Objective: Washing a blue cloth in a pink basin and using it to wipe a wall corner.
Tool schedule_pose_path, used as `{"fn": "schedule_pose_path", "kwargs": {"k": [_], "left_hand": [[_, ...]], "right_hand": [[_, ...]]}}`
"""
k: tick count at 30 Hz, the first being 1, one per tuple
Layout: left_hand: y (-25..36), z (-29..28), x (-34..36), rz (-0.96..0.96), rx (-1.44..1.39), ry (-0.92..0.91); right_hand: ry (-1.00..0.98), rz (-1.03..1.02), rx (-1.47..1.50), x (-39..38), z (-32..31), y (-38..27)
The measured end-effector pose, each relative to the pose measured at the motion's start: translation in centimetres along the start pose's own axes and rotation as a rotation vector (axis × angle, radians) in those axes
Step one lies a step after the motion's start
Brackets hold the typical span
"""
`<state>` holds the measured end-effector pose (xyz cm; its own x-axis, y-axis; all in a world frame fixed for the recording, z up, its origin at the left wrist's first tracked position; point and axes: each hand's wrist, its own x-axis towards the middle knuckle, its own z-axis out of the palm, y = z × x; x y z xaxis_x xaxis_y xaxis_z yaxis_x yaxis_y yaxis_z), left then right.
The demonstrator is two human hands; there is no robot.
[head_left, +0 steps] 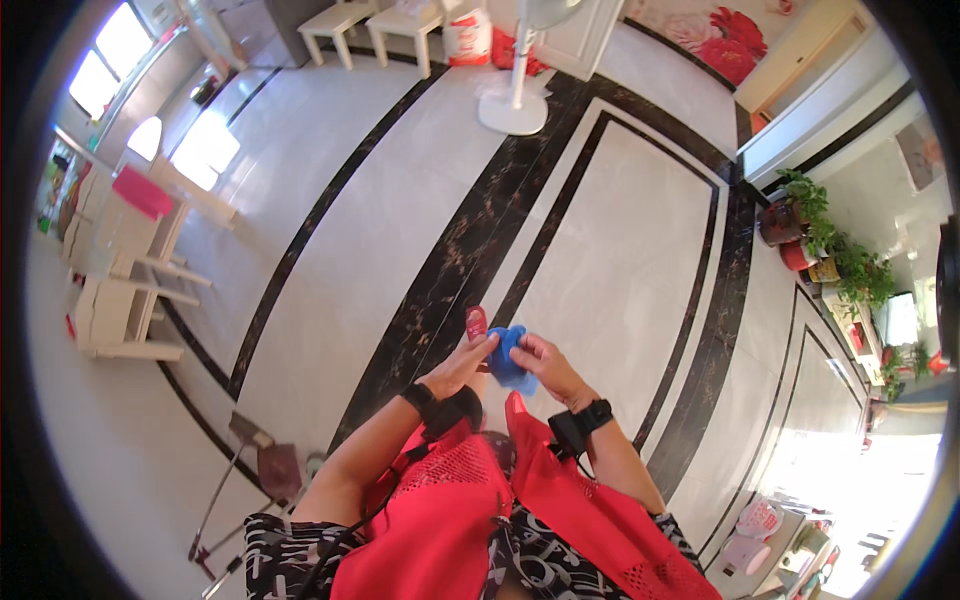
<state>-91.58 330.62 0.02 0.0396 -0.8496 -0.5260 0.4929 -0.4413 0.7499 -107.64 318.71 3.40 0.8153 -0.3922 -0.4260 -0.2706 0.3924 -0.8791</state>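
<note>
A crumpled bright blue piece of thin, soft material [511, 372] is held between my two hands in front of my body. Whether it is cloth or plastic, I cannot tell. My left hand [460, 366] grips its left edge, with thumb and fingers closed. From the other side, my right hand [553, 370] pinches its upper right part between thumb and fingers. Dark bands circle both wrists. Below the hands hangs my red garment [430, 520], and a red shoe [476, 321] shows just beyond my left hand.
Ahead on the pale tiled floor [370, 240] stands a white pedestal fan [513, 113]. White stools [405, 25] and a red-and-white bag [467, 38] are behind it. A folding metal frame [235, 480] stands at lower left, a white table [110, 240] at left, potted plants [865, 275] at right.
</note>
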Motion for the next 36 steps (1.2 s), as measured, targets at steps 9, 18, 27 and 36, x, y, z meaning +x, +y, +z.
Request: {"fn": "schedule_pose_path", "kwargs": {"k": [9,18,27,36], "left_hand": [[15.1,9.0,18.9,-0.182,-0.073,-0.411],[25.1,18.6,38.0,-0.225,0.560,-0.671],[33.8,26.2,58.2,-0.129,0.570,-0.565],[42.0,30.9,73.7,-0.088,0.467,-0.403]], "right_hand": [[0.311,-0.026,-0.096,3.9,-17.3,-8.0],[0.751,-0.096,-0.114,6.1,-32.4,-16.3],[0.747,-0.253,-0.014,13.3,-53.9,-25.5],[0.498,-0.319,0.160,24.0,-72.0,-32.8]]}}
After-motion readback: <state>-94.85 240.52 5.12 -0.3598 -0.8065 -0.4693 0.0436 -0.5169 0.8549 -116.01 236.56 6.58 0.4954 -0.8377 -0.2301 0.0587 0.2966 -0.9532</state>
